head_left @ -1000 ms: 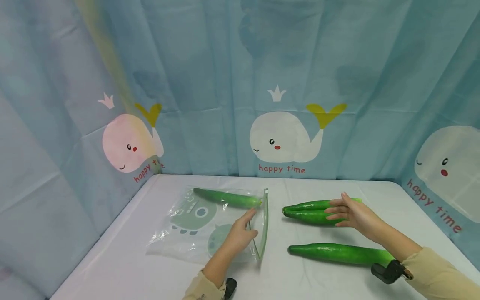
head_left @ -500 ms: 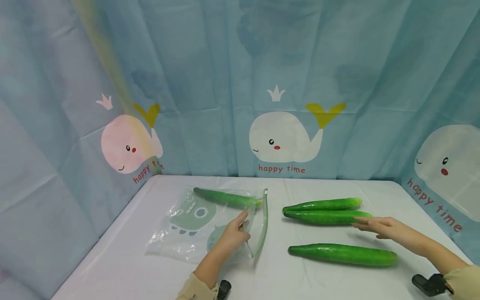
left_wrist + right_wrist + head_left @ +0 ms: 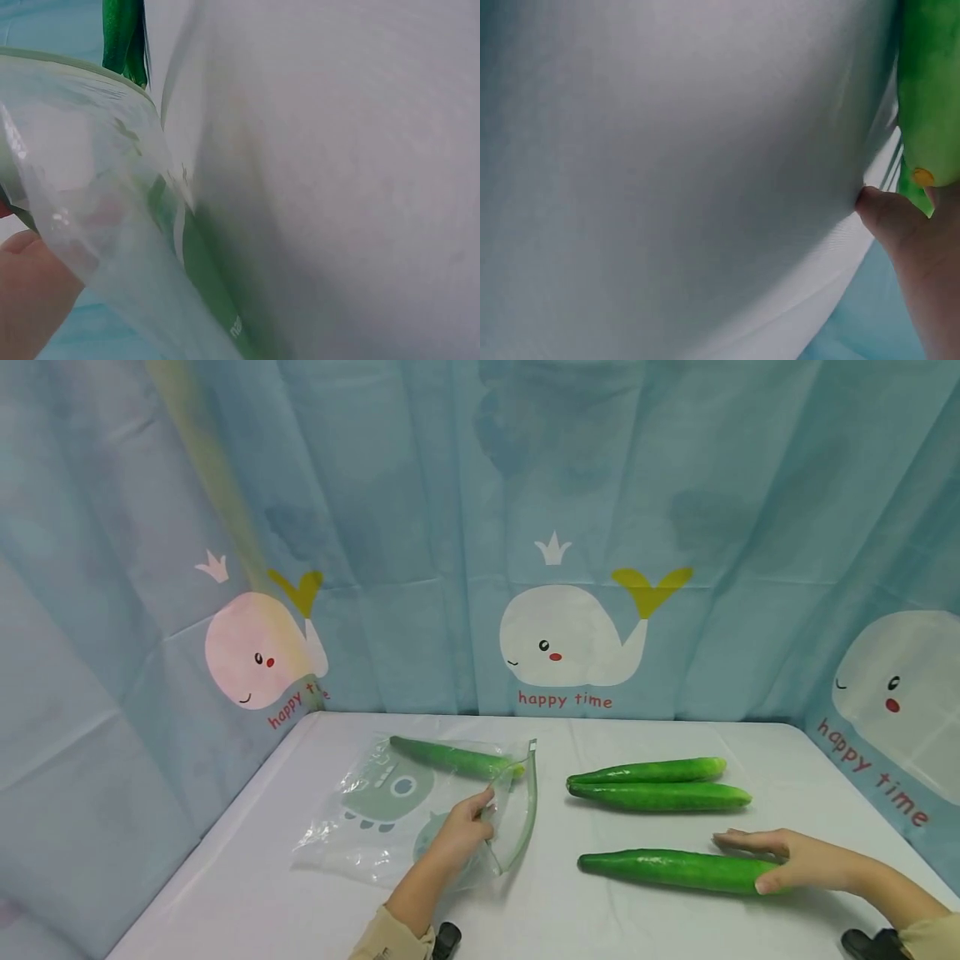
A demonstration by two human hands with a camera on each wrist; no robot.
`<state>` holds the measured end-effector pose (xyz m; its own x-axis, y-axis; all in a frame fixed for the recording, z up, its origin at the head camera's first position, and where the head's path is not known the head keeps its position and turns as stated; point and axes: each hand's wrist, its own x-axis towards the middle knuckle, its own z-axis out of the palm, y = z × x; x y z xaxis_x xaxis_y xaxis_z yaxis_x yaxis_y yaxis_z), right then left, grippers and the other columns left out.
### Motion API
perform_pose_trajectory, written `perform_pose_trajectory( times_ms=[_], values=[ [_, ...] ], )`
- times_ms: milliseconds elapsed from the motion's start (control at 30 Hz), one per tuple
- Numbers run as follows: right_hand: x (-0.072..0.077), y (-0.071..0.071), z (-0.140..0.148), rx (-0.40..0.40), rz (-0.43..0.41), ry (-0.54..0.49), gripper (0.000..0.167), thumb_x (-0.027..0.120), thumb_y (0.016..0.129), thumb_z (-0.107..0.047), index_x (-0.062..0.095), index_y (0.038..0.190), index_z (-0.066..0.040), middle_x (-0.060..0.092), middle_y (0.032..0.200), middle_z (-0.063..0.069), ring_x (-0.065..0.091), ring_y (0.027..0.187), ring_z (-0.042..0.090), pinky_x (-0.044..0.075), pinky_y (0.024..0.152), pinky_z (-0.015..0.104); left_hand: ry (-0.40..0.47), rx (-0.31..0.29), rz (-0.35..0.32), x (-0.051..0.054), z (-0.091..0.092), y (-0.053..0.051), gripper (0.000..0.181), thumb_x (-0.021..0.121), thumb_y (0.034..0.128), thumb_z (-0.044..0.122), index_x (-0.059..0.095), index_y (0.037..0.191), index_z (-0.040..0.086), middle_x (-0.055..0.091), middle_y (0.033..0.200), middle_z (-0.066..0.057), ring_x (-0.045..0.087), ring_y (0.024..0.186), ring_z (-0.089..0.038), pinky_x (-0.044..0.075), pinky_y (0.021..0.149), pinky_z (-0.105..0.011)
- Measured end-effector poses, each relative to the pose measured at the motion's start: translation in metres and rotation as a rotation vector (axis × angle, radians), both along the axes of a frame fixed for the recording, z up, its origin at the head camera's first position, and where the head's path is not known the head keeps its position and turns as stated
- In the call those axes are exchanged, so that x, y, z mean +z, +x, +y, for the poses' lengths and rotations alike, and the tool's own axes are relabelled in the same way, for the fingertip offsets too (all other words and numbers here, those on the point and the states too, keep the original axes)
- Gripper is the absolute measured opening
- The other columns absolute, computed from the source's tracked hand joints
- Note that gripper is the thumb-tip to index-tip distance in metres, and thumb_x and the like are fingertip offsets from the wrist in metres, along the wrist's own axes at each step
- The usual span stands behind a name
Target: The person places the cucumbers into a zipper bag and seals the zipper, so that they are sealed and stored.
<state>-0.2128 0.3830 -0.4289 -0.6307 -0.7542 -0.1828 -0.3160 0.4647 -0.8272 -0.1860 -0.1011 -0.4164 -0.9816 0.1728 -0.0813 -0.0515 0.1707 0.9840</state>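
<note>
On a smooth white surface [image 3: 555, 927], a slack clear bag [image 3: 405, 820] gapes at its green-edged mouth.
Thin, glossy film wrinkles round one cucumber [image 3: 446, 757] inside, near the bag's far edge; to the right, two shiny, tapered cucumbers [image 3: 660, 796] lie side by side, with a near cucumber [image 3: 667, 869] in front. The left hand [image 3: 459, 832] pinches the mouth's edge; holding that lip raised should stop the soft film folding shut. The right hand [image 3: 806, 860] straddles the near cucumber's right end, fingers extended and not closed on it, contact unclear; a grip nearer the middle would likely balance such a long, slick shape better.
</note>
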Motion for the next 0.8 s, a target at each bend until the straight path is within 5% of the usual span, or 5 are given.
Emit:
perform_pose_trajectory(
  times_ms=[200,333,467,667,800],
  values=[
    [-0.0024,0.0001,0.0015,-0.006,0.001,0.014,0.054,0.06,0.096,-0.015,0.045,0.147,-0.017,0.033,0.136,-0.035,0.028,0.119,-0.019,0.04,0.087,0.019,-0.008,0.023,-0.025,0.0001,-0.0004,0.0007,0.069,0.049,0.0777,-0.01,0.031,0.144,-0.015,0.026,0.151,-0.033,0.019,0.14,-0.049,0.021,0.111,-0.056],
    [-0.0037,-0.0007,0.0011,-0.017,0.023,0.052,0.055,0.063,0.094,-0.014,0.046,0.147,-0.018,0.03,0.133,-0.039,0.028,0.116,-0.021,0.043,0.092,0.049,-0.012,0.024,-0.023,0.0004,-0.0013,0.0007,0.069,0.049,0.0777,-0.009,0.031,0.144,-0.014,0.026,0.151,-0.032,0.019,0.14,-0.049,0.021,0.111,-0.057],
    [-0.0042,-0.0004,-0.0008,-0.004,0.062,0.05,0.055,0.064,0.093,-0.013,0.048,0.145,-0.017,0.028,0.134,-0.038,0.025,0.118,-0.021,0.03,0.081,0.08,-0.011,0.02,-0.023,0.0003,-0.002,0.001,0.069,0.049,0.0778,-0.009,0.031,0.144,-0.014,0.025,0.151,-0.032,0.019,0.14,-0.049,0.02,0.111,-0.057],
    [-0.0041,0.0032,-0.0043,0.021,0.095,0.019,0.049,0.063,0.093,-0.009,0.053,0.141,-0.013,0.031,0.14,-0.03,0.017,0.121,-0.022,0.018,0.075,0.085,-0.01,0.02,-0.027,-0.0006,-0.0013,0.0006,0.069,0.05,0.0776,-0.009,0.031,0.143,-0.015,0.026,0.151,-0.032,0.02,0.14,-0.048,0.019,0.111,-0.056],
    [-0.0021,0.0031,-0.0074,0.031,0.131,0.029,0.048,0.063,0.093,-0.007,0.055,0.139,-0.013,0.033,0.139,-0.031,0.02,0.12,-0.022,0.028,0.079,0.081,-0.012,0.022,-0.025,-0.0005,-0.0014,0.0006,0.068,0.05,0.0787,-0.009,0.031,0.144,-0.014,0.027,0.151,-0.032,0.02,0.14,-0.048,0.02,0.111,-0.056]
  ],
)
